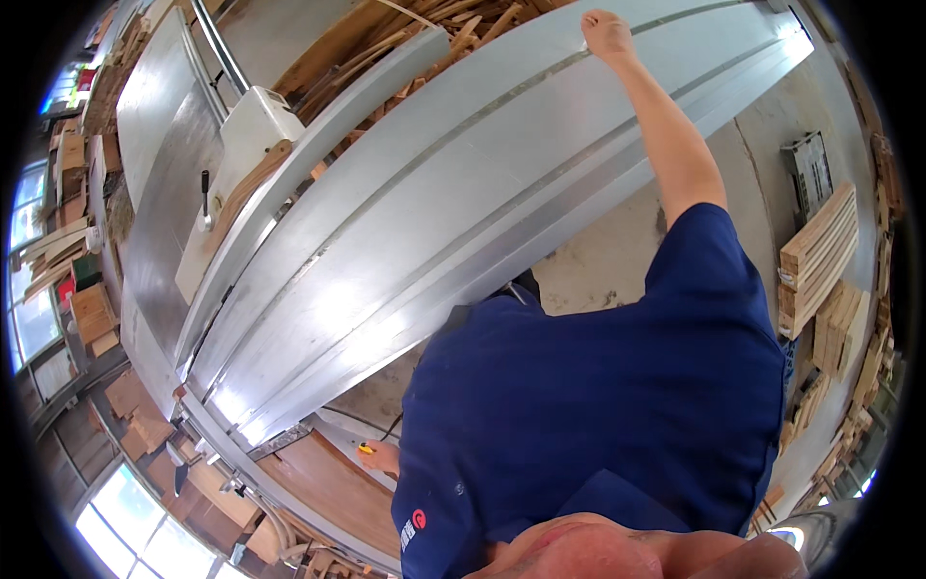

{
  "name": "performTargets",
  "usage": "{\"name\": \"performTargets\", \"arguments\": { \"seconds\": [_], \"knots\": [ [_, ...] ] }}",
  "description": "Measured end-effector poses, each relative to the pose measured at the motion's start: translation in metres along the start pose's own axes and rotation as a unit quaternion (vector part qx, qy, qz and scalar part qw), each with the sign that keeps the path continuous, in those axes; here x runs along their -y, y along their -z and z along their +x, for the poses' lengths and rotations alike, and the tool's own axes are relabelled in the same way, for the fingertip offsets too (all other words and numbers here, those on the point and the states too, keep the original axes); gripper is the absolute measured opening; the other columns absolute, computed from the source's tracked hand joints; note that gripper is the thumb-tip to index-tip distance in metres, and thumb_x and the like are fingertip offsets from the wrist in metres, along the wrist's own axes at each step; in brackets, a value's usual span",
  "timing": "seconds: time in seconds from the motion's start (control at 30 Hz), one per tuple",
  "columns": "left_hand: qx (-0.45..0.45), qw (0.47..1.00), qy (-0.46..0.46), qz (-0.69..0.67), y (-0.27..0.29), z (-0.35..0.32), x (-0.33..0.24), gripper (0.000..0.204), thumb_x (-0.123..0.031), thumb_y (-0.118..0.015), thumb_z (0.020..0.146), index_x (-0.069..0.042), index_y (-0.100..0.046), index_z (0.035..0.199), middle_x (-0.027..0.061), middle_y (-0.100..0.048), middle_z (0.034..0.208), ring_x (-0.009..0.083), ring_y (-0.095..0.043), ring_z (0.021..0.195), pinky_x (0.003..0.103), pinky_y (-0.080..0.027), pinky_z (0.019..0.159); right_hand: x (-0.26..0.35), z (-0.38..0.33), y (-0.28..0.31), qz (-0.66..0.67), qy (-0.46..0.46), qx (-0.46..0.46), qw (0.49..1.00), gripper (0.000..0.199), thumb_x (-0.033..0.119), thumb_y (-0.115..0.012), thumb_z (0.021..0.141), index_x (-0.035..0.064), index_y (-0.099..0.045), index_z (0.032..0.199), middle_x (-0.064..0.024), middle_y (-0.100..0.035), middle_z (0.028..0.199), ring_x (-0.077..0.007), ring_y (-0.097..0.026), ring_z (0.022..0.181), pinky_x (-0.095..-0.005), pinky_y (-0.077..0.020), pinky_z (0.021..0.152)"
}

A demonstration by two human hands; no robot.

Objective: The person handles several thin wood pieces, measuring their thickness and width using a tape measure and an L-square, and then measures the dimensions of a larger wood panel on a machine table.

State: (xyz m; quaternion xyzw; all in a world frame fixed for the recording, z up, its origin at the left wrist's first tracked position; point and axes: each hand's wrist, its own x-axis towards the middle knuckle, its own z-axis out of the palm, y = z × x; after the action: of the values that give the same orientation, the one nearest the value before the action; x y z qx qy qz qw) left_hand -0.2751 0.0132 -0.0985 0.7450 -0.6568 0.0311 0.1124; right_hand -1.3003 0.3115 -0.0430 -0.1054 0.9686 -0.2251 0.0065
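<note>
A long grey metal sliding saw table [463, 193] with slots along its length crosses in front of me. My right arm stretches out over it. At its far right part, my right hand [607, 35] is closed in a fist or pinch close above the surface. I cannot make out what its fingers hold, if anything. Low on the left, my left hand [382, 457] is closed on a small yellow-and-black tool [367, 448], beside the table's near left end. My body hides part of that hand, and the tool's kind is too small to tell.
A long fence [318, 154] and a pale saw guard [256, 125] stand beyond the sliding table. Wood offcuts [415, 48] are heaped behind. Stacked boards [818, 256] lie on the floor at right. A frame bar [251, 473] and brown panel [328, 492] are at lower left.
</note>
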Motion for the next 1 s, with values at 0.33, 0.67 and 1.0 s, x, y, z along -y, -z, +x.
{"name": "performTargets", "arguments": {
  "seconds": [0.33, 0.67, 1.0],
  "knots": [
    [-0.031, 0.995, -0.023, -0.092, 0.038, -0.010, -0.075, 0.042, -0.017, -0.064, 0.096, 0.005, -0.058, 0.131, 0.0251, -0.063, 0.124, 0.0421, -0.057, 0.116, 0.050, -0.045, 0.103, 0.140, 0.028, -0.088, 0.246, 0.209, -0.041, 0.946, 0.059, 0.033, -0.076, 0.093, -0.0014, -0.060, 0.139, -0.0154, -0.068, 0.129, -0.0239, -0.064, 0.119, -0.0348, -0.0508, 0.102],
    [-0.035, 0.960, 0.145, -0.236, 0.075, -0.073, -0.056, 0.043, -0.018, -0.068, 0.095, 0.000, -0.058, 0.133, 0.0214, -0.056, 0.129, 0.0356, -0.054, 0.123, 0.043, -0.044, 0.108, 0.303, -0.210, -0.096, 0.234, 0.377, 0.026, 0.896, 0.023, 0.018, -0.070, 0.100, 0.0042, -0.070, 0.119, -0.0089, -0.069, 0.096, -0.0194, -0.064, 0.082, -0.0337, -0.0537, 0.074],
    [0.063, 0.898, -0.070, -0.429, 0.130, -0.032, -0.071, 0.041, -0.015, -0.076, 0.086, -0.001, -0.066, 0.123, 0.0169, -0.063, 0.127, 0.0337, -0.063, 0.118, 0.040, -0.052, 0.101, 0.427, -0.635, -0.097, 0.217, 0.407, 0.672, 0.580, 0.045, 0.016, -0.069, 0.099, 0.0028, -0.057, 0.141, -0.0132, -0.070, 0.115, -0.0207, -0.068, 0.095, -0.0348, -0.0576, 0.085]
  ]
}}
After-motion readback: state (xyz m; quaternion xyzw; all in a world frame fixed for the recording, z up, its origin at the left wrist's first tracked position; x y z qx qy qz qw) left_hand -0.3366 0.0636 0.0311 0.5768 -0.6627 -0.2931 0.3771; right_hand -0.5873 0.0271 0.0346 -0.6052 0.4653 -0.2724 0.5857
